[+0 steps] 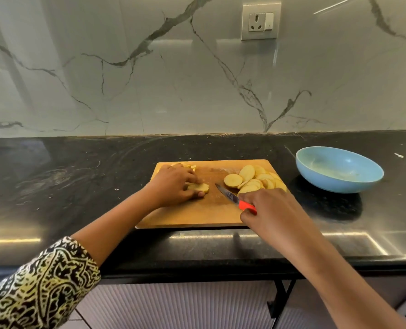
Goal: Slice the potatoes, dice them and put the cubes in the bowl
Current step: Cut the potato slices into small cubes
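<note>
While my left hand [173, 185] pins the slice stack [198, 187] on the board [185, 217], my right hand [266, 207], closed on the knife [235, 199], lies just right, blade tip pointing at it.

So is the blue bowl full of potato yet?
Empty. The blue bowl shows only its bare inside, while the potato slices lie on the cutting board.

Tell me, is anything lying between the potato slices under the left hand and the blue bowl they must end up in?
Yes. Between the held slices and the blue bowl lie the knife in the right hand and the pile of cut slices on the board's right side. The bowl itself sits off the cutting board, on the counter.
</note>
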Demonstrator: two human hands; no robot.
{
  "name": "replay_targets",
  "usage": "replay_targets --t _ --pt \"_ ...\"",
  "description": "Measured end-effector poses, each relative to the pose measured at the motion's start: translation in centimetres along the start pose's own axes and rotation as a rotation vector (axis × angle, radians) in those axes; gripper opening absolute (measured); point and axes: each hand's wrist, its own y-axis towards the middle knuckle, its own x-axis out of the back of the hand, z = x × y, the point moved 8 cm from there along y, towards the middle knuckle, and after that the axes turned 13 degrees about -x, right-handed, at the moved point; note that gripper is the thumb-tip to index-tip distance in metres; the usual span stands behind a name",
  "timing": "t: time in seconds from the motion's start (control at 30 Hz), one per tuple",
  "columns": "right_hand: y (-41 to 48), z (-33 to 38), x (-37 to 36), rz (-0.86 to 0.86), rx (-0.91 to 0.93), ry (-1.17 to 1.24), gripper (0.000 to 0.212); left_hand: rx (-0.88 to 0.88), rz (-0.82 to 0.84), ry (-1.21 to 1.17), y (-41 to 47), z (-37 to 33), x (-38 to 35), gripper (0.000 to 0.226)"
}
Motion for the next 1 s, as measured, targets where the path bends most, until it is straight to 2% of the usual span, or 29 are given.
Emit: replay_targets --t 0.13,0.23,0.3,0.4,0.63,1.0 --pt "1.2 0.9 -0.9 -0.037 0.003 0.004 0.029 0.079 -0.07 0.037 -0.6 -0.1 0.1 0.054" --pt "1.2 1.9 -2.0 -0.044 0.035 0.032 0.031 0.092 -0.12 -0.17 -1.3 0.3 0.4 0.058" --pt "1.0 2.4 -2.5 -0.067 0.064 0.043 0.034 0.111 -0.153 -0.273 -1.8 0.8 0.9 0.052" --pt "1.1 2.4 -2.8 -0.098 0.049 0.062 0.034 0.113 -0.194 -0.309 -2.2 1.2 1.4 0.041" --pt "1.3 2.3 -2.6 -0.102 0.035 0.077 0.036 0.085 -0.166 -0.254 -2.1 0.5 1.5 0.032" --pt "2.1 2.7 -1.2 0.048 0.076 0.03 0.033 0.067 -0.138 -0.073 -1.5 -0.7 1.5 0.036"
